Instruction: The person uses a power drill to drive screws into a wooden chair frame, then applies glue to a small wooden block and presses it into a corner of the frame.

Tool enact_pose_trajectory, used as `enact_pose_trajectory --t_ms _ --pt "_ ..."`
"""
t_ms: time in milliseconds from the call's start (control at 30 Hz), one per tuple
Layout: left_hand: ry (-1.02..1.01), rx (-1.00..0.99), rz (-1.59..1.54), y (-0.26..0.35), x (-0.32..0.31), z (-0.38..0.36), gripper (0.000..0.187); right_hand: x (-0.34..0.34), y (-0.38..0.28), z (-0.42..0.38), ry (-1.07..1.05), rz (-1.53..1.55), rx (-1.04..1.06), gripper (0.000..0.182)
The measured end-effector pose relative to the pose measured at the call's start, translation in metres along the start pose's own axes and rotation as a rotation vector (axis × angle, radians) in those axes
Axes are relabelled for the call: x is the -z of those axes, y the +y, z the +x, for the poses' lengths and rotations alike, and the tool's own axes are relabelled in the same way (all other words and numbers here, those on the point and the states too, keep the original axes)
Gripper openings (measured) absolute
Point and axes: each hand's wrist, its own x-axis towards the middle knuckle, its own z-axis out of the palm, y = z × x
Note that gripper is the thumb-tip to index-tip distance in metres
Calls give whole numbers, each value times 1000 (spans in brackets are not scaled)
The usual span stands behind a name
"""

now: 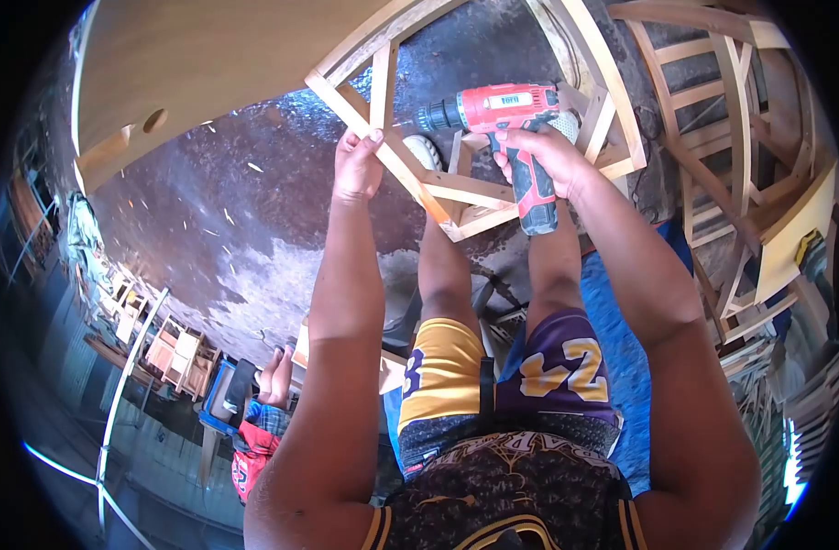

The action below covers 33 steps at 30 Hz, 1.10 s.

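A red and black cordless drill [508,107] lies level in my right hand [549,158], whose fingers wrap round its grip. Its chuck points left at the edge of a pale wooden frame [410,171]. My left hand [358,165] pinches that frame's left rail near a crosspiece joint, just left of the drill's tip. Whether the tip touches the wood is too small to tell. The frame is tilted over my legs, with slats and corner braces inside it.
A large wooden panel [208,69] with an oval hole fills the upper left. Slatted wooden frames [712,137] stand at the right. Another person in red [252,449] is at the lower left, near stacked wooden pieces [176,356]. Dark wet floor [245,202] lies below.
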Motion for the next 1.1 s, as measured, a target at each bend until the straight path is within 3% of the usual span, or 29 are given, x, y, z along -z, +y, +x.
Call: enact_pose_trajectory --t_ms 567,1100 --pt "7 -154 170 6 -18 -10 39 -1 6 3 25 -3 -4 23" --pt "-69 -27 326 16 -9 -9 42 1 6 6 12 14 -15 21"
